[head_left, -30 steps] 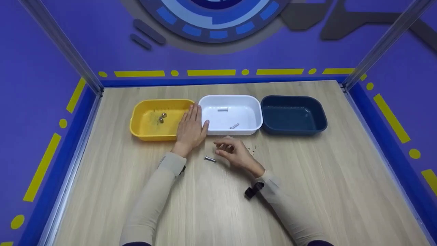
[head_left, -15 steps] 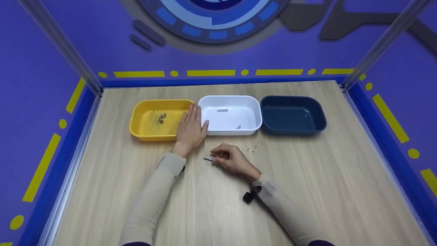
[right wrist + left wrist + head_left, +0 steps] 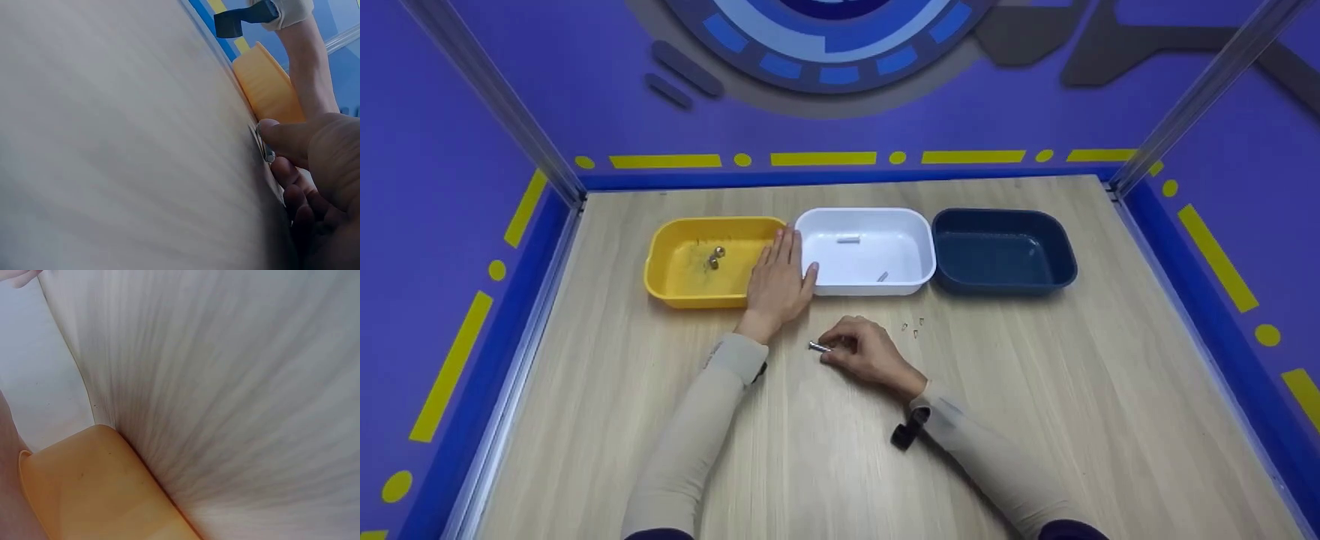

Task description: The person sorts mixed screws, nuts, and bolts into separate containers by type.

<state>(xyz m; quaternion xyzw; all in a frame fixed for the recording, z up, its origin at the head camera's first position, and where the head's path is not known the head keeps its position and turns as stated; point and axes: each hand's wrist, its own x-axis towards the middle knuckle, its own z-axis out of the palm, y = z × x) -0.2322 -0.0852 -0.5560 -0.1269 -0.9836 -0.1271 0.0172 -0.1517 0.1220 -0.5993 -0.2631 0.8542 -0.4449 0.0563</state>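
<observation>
Bolt (image 3: 815, 346) in frt of mid bin (image 3: 840, 264)

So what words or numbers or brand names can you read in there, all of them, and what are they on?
No words or numbers can be read anywhere.
Left sleeve: a small grey mark, too small to read.
Right sleeve: a faint grey mark, too blurred to read.
Yellow tray: dark marks inside, too small to tell what they are.
Back wall: only coloured shapes show.
</observation>
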